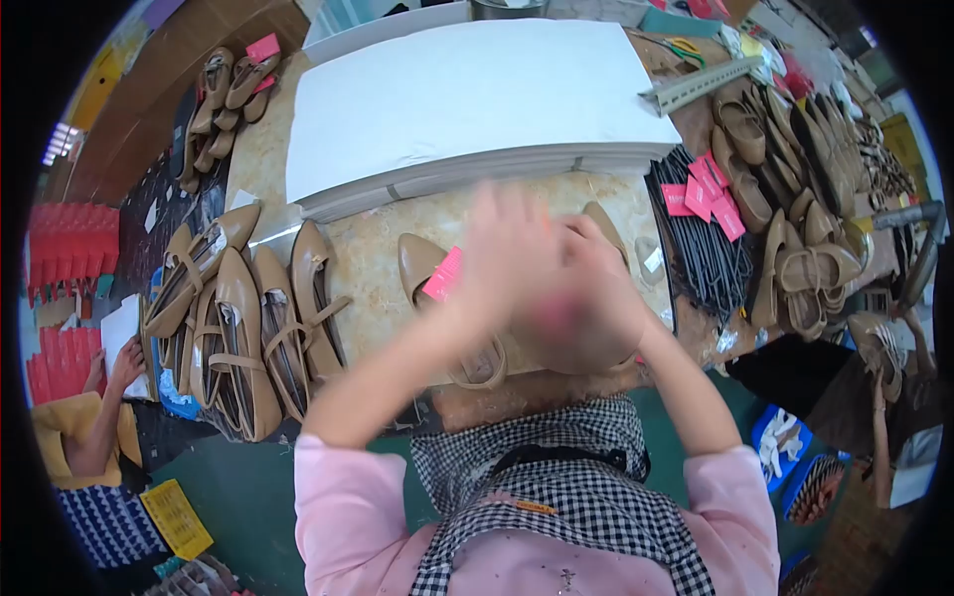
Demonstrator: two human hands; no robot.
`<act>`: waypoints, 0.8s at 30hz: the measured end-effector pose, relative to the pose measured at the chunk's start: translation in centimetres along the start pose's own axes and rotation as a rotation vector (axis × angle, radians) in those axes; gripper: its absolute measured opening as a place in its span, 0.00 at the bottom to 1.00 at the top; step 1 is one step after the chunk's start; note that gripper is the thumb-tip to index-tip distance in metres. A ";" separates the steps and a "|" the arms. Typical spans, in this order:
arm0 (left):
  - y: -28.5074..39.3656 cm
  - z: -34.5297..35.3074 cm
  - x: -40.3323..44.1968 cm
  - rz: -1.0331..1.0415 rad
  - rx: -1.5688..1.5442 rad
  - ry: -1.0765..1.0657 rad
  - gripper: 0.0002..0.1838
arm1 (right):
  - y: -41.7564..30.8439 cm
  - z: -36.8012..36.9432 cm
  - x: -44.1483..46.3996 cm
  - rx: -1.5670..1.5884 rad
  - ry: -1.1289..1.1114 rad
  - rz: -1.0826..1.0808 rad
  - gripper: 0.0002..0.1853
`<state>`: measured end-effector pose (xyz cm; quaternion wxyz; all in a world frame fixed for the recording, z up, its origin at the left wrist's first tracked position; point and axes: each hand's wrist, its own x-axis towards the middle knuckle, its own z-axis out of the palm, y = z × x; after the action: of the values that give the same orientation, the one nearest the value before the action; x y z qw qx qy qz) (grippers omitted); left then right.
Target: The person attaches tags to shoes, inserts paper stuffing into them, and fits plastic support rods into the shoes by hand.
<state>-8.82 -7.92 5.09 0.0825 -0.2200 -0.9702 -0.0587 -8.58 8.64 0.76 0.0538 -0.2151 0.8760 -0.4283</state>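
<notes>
My left hand [512, 243] is raised over the table's front part, smeared by motion, so its finger pose is unclear. Close beside it, my right hand [601, 268] has bent fingers, also blurred. A brownish shape with a pink patch [558, 316] lies below and between them, too blurred to name. Left of my hands is a tan pointed flat shoe [419, 260] with a pink tag [444, 275] against it. The heel end of a strapped shoe [480, 366] shows under my left forearm. Another tan toe [604, 226] peeks out behind my right hand.
A stack of white sheets [477, 89] stands at the back of the table. Tan strapped shoes [238, 328] crowd the left; more shoes [795, 258] lie right. Dark thin strips [701, 238] carry pink tags [706, 194]. Another person's hand [127, 363] is at far left.
</notes>
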 end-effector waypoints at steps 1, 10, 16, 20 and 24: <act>-4.4 0.7 4.4 -0.022 0.262 0.342 0.39 | -0.8 -0.9 -1.1 0.017 0.037 -0.006 0.23; -12.0 4.7 11.1 -0.225 -0.282 0.395 0.21 | -1.5 -2.8 -7.8 0.449 0.221 0.132 0.31; 7.4 -3.0 -6.3 0.779 -0.682 0.410 0.09 | -2.2 -5.1 -5.9 1.770 0.136 0.813 0.35; 3.2 -2.8 -8.1 0.318 -0.935 0.499 0.10 | -6.5 -0.7 -7.4 1.335 -0.063 0.674 0.35; 1.1 -0.4 -13.0 -0.231 -0.795 0.460 0.20 | -6.6 -0.3 -4.9 0.717 -0.322 0.194 0.38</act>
<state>3.27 -12.46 3.16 0.1976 -0.1067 -0.8472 -0.4814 -2.06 7.37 5.68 0.3023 -0.1634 0.6678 -0.6603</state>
